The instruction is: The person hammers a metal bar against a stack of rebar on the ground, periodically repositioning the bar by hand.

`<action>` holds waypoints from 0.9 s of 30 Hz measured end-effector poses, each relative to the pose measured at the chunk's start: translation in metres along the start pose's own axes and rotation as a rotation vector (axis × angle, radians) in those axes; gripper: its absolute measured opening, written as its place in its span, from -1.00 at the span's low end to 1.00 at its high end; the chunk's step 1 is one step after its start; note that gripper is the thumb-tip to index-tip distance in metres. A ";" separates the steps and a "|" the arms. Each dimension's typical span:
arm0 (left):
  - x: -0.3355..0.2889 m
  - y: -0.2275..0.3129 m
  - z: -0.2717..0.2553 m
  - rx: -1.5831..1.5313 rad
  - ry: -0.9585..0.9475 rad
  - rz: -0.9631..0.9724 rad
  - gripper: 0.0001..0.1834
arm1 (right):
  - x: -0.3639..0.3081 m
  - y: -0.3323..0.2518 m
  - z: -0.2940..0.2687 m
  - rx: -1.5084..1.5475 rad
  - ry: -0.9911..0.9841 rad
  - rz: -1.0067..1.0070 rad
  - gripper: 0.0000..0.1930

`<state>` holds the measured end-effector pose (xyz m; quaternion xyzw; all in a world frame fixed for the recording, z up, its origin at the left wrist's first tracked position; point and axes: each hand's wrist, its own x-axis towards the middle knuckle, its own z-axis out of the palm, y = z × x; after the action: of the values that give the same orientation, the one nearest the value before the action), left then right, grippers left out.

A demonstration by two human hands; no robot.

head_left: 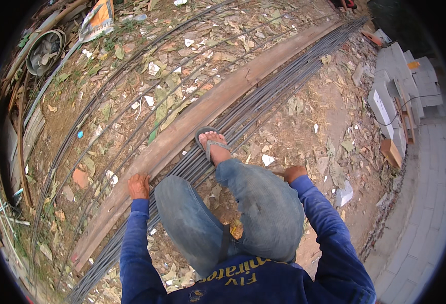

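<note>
My left hand (139, 186) is at the right edge of a long wooden plank (169, 144), its fingers bent down and close together. Whatever is under those fingers is hidden. To the right of my bent knee, my right hand (295, 174) is closed, with a short bit of something showing beside its fingers, mostly behind the knee. A bundle of thin steel rods (256, 109) runs alongside the plank and passes beneath my legs. My sandalled foot (215, 144) rests on the rods, against the plank's edge.
More loose rods (109, 83) curve over the leaf-strewn ground on the left. A bucket (46, 52) lies at the far left near a torn sack (98, 20). Grey blocks (393, 76) are stacked at the right, beside a block wall (425, 202).
</note>
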<state>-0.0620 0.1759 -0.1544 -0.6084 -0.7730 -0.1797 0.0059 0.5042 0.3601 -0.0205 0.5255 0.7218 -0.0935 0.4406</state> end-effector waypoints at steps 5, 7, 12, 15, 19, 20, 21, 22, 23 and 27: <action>-0.001 0.006 0.006 0.024 -0.018 -0.033 -0.85 | 0.003 0.001 0.000 0.016 -0.087 0.062 -0.70; 0.000 0.004 0.006 0.027 -0.020 -0.025 -0.85 | 0.003 0.003 -0.001 0.000 -0.094 0.046 -0.72; 0.000 0.001 0.006 0.036 -0.044 -0.053 -0.84 | 0.009 0.001 0.003 -0.021 -0.091 0.001 -0.73; 0.002 0.008 0.009 0.040 -0.011 -0.054 -0.82 | 0.012 0.004 0.012 -0.004 -0.106 0.022 -0.71; 0.002 -0.005 0.014 0.010 -0.022 -0.100 -0.80 | 0.017 -0.002 -0.002 0.001 -0.137 0.068 -0.68; 0.002 -0.005 0.012 -0.011 -0.039 -0.124 -0.79 | 0.014 -0.005 -0.009 0.002 -0.129 0.080 -0.68; 0.004 -0.004 0.014 -0.019 -0.030 -0.119 -0.79 | 0.011 -0.008 -0.017 0.004 -0.128 0.077 -0.68; 0.004 -0.002 0.012 0.003 -0.036 -0.124 -0.78 | 0.006 -0.009 -0.018 0.007 -0.135 0.072 -0.68; 0.005 0.005 0.015 0.019 -0.040 -0.127 -0.78 | 0.009 -0.003 -0.010 -0.011 -0.154 0.086 -0.66; 0.012 0.003 0.016 -0.005 -0.020 -0.129 -0.77 | 0.004 -0.005 -0.003 -0.077 -0.154 0.107 -0.65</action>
<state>-0.0587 0.1920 -0.1661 -0.5590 -0.8102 -0.1755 -0.0147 0.4984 0.3624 -0.0234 0.5372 0.6597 -0.0820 0.5192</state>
